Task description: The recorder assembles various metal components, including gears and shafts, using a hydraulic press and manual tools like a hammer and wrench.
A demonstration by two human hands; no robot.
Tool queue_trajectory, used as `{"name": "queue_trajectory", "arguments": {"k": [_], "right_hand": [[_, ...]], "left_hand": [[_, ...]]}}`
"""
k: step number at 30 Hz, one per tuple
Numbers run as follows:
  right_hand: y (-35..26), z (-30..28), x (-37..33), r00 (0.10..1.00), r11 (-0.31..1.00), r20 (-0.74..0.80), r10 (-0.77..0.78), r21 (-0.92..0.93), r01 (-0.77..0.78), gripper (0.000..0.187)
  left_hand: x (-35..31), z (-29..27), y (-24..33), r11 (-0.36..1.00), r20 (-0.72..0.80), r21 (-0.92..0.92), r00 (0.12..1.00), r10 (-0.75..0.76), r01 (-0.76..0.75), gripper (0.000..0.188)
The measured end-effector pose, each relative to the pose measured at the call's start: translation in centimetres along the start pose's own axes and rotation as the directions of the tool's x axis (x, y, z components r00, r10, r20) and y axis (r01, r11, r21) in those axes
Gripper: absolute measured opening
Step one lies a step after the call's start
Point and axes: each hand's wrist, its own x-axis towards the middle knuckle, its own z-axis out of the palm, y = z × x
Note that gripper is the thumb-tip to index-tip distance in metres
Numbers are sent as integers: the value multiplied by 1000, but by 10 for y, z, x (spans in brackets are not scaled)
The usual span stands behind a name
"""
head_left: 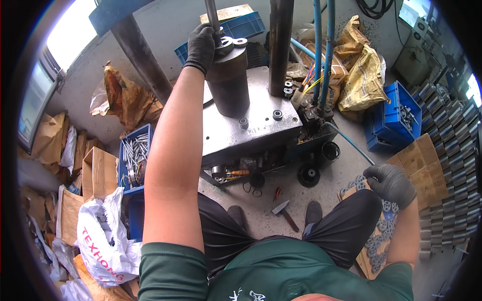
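My left hand [201, 49], in a dark glove, reaches up to the foot of a thin upright metal rod [213, 15]. Its fingers curl beside the rod, over the top of a thick dark metal cylinder [228, 89]; what they hold is hidden. Ring-shaped metal parts [240, 43] sit on that cylinder, right of the hand. The cylinder stands on a steel press table [263, 95], where a small bearing [277, 115] lies. Low at the right, my gloved right hand [391, 185] is closed above many grey wheel-like parts [374, 243] on cardboard; its contents are hidden.
A hammer [287, 216] lies on the floor between my feet. Blue crates [394, 118] with metal parts stand at the right, beside stacked metal pieces [452, 155]. Another blue crate [135, 150] holds metal pins at the left. Blue hoses [329, 55] run beside a dark column [280, 50].
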Motion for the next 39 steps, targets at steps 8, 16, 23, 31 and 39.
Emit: {"name": "queue_trajectory", "arguments": {"k": [8,16,23,31,39], "right_hand": [[2,-2,0,999,999,29,29,35,-30,25],[4,-3,1,996,988,38,84,127,-88,26],[12,10,-2,975,949,-219,38,315,34,29],[18,-8,29,809,984,-569,-152,-6,180,18],[50,-111,198,439,885,-775,-454,-451,118,14]], "left_hand": [[6,-1,-8,1000,-7,-24,1000,-11,11,27],[3,1,-4,998,-14,-22,998,-63,63,29],[6,-3,-9,999,6,14,1000,-30,30,28],[5,-1,-7,1000,-32,8,999,-16,16,26],[14,-8,-13,999,22,34,1000,16,-17,27]]}}
